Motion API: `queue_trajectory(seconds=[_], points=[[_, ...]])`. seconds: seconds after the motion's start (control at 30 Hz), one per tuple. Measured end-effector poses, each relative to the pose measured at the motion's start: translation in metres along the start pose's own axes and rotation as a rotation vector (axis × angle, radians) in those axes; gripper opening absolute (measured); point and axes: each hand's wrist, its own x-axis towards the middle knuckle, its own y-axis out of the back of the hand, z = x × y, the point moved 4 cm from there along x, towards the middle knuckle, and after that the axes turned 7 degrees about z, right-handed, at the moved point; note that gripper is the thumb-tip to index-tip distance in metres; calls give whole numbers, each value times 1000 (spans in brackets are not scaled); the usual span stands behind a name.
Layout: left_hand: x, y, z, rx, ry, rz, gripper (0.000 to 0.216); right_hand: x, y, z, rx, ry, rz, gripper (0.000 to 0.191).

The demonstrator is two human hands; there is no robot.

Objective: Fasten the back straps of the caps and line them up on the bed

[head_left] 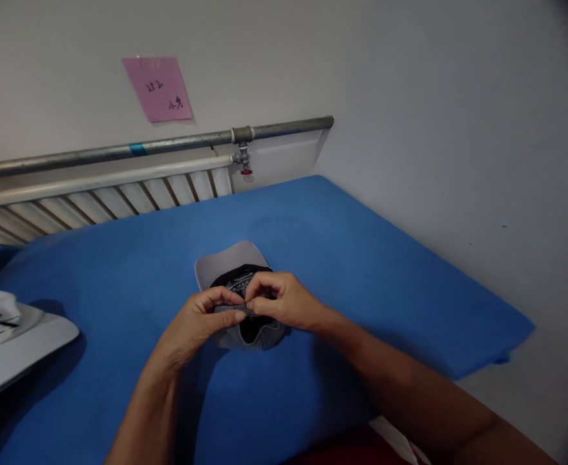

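A grey baseball cap [232,258] lies on the blue-covered table, its brim pointing away from me and its dark inside with a printed label facing up. My left hand [201,316] pinches the cap's back strap between thumb and fingers. Right beside it, my right hand [284,300] pinches the same strap, the fingertips of both hands nearly touching. Below the strap shows the cap's curved rear opening. What exactly sits between the right fingertips is too small to make out.
A white cap [46,332] with black letters lies at the left on the blue table cover [133,387]. Beyond the far edge are a radiator [99,203] and a metal pipe [187,142] with a valve [245,158]. A pink note [160,90] hangs above. A wall bounds the right.
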Motion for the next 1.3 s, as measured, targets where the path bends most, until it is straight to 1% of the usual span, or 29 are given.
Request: queue_trajectory(seconds=[0.2, 0.3, 0.4, 0.47, 0.53, 0.57, 0.63, 0.77, 0.87, 0.97, 1.17, 1.3], points=[[-1, -5, 1, 54, 6, -32, 22, 2, 2, 6, 134, -146, -135, 6], [-2, -5, 2, 53, 10, -37, 21, 4, 2, 7, 161, -152, -163, 8], [-1, -1, 3, 37, -10, -7, 21, 4, 4, 3, 77, -74, -115, 11], [-1, 2, 4, -2, -17, 23, 22, 3, 4, -4, -66, 45, -104, 17], [-1, 3, 4, -47, -22, 40, 24, 0, 3, -10, -227, 192, -120, 23], [0, 3, 4, -66, -24, 42, 25, -1, 2, -12, -288, 254, -127, 25], [1, 3, 4, -91, -29, 36, 27, -2, 1, -12, -358, 326, -122, 22], [2, 2, 4, -109, -56, 35, 23, -1, 1, -7, -350, 334, -59, 18], [1, 3, 6, -50, -86, 43, 13, -1, 1, -6, -294, 327, -9, 18], [0, 3, 6, 9, -84, 19, 7, -2, 0, -8, -269, 351, 7, 18], [1, 0, 5, -78, -59, -25, 18, -4, -5, -9, -246, 410, -2, 19], [1, -1, 5, -127, -43, -62, 19, -4, -5, -9, -266, 416, -1, 19]])
